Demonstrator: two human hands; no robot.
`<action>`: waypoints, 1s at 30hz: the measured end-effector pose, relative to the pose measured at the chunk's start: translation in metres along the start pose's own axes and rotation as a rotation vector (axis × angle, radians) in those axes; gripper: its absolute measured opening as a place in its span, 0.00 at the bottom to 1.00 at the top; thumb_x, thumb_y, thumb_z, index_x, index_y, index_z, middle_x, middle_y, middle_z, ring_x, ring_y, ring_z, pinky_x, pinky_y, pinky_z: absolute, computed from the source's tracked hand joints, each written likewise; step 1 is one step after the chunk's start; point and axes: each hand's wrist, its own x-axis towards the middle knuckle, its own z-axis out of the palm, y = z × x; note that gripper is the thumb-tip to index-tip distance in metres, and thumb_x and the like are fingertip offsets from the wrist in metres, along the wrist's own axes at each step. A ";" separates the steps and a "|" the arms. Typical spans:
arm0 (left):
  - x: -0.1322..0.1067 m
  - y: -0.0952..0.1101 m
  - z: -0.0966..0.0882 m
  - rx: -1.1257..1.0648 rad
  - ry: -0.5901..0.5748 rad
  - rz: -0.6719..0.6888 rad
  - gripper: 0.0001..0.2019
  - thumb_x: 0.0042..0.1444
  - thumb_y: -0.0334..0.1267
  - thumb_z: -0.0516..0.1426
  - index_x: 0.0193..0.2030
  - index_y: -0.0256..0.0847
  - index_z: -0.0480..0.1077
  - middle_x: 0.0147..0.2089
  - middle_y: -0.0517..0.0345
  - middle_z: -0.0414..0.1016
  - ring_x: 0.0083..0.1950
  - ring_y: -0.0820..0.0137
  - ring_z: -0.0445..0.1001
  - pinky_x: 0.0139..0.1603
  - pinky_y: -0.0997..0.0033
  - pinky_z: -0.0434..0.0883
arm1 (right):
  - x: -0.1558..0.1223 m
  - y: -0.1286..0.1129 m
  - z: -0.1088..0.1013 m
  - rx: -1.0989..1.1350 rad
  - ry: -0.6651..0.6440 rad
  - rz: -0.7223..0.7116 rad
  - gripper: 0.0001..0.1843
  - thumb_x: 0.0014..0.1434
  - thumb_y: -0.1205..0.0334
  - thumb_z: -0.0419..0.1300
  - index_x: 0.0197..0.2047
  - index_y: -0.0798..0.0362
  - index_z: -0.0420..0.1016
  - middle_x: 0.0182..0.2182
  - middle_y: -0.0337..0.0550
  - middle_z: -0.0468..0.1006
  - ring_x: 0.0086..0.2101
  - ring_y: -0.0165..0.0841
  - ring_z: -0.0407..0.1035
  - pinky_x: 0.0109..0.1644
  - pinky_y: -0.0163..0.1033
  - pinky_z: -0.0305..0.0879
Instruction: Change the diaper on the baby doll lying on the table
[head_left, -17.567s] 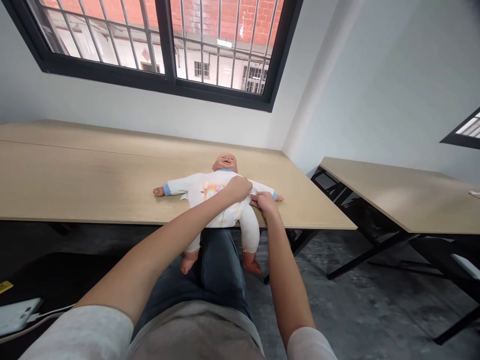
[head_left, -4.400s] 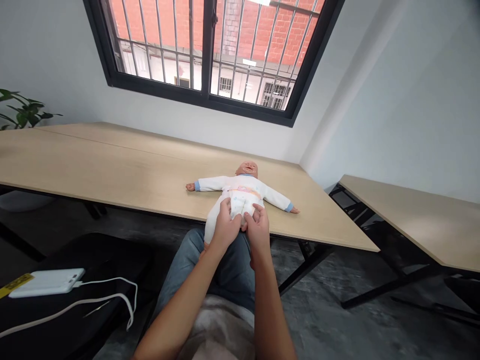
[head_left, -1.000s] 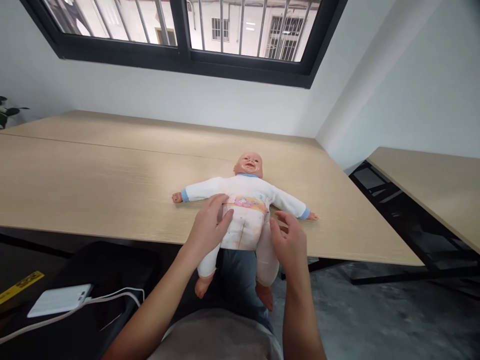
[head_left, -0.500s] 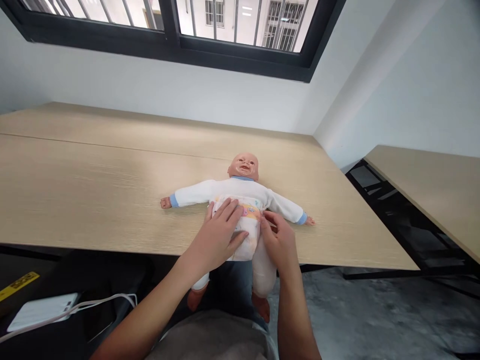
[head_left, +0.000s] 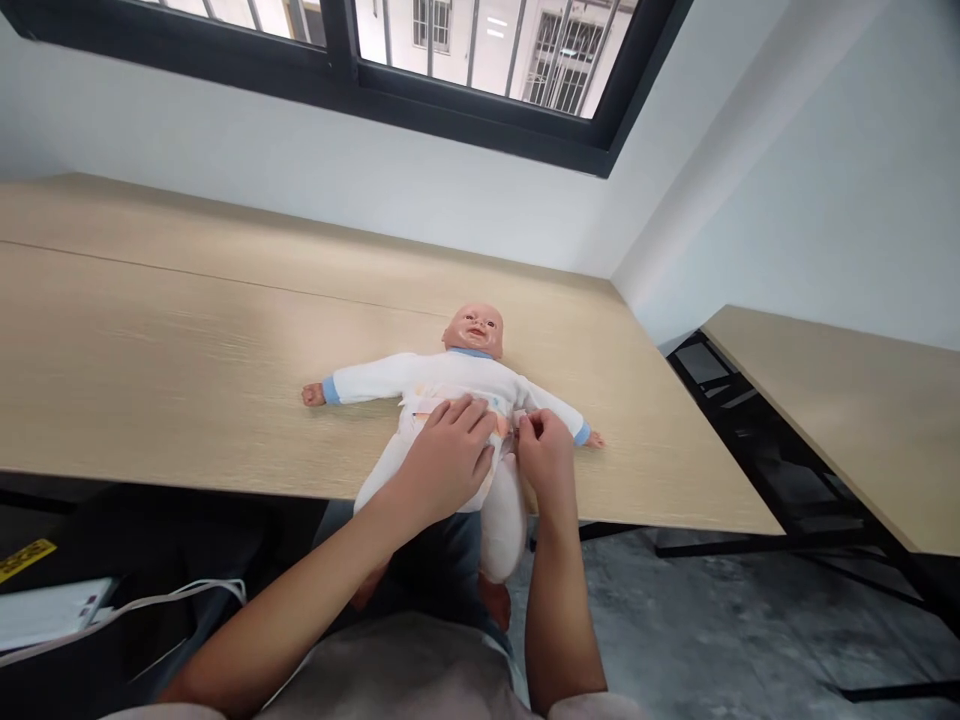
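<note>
The left hand (head_left: 454, 455) lies flat on the diaper (head_left: 501, 425), fingers extended close together. The right hand (head_left: 546, 450), nearer the side edge, pinches it between thumb and index; the diaper extends left from these fingertips. The doll (head_left: 461, 372) lies lengthwise, head beyond the fingers.

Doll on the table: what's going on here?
The doll lies on its back on the table, legs over the near edge, with a diaper on over its white clothes. A person's left hand lies flat across the diaper's front. The right hand is bunched at its side edge; whether that grip is closed on anything is unclear.
</note>
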 end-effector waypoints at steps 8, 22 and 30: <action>0.024 -0.003 -0.001 0.034 -0.106 0.238 0.15 0.69 0.36 0.48 0.55 0.45 0.72 0.63 0.53 0.70 0.70 0.57 0.59 0.67 0.47 0.59 | -0.007 0.042 0.002 0.120 -0.003 0.084 0.15 0.63 0.50 0.54 0.30 0.51 0.68 0.29 0.46 0.77 0.31 0.39 0.68 0.36 0.41 0.64; 0.042 -0.002 0.030 0.127 -0.060 0.114 0.10 0.61 0.39 0.55 0.47 0.52 0.75 0.64 0.53 0.68 0.69 0.52 0.58 0.62 0.23 0.51 | -0.029 0.045 0.006 0.415 0.003 0.165 0.16 0.61 0.47 0.56 0.33 0.52 0.68 0.29 0.47 0.78 0.31 0.40 0.74 0.38 0.44 0.72; 0.040 -0.003 0.030 0.153 -0.061 0.102 0.13 0.61 0.37 0.53 0.47 0.51 0.76 0.63 0.50 0.69 0.68 0.50 0.57 0.61 0.23 0.51 | -0.042 0.051 0.009 0.614 0.091 0.253 0.18 0.58 0.46 0.62 0.35 0.54 0.69 0.30 0.45 0.77 0.32 0.37 0.73 0.40 0.43 0.72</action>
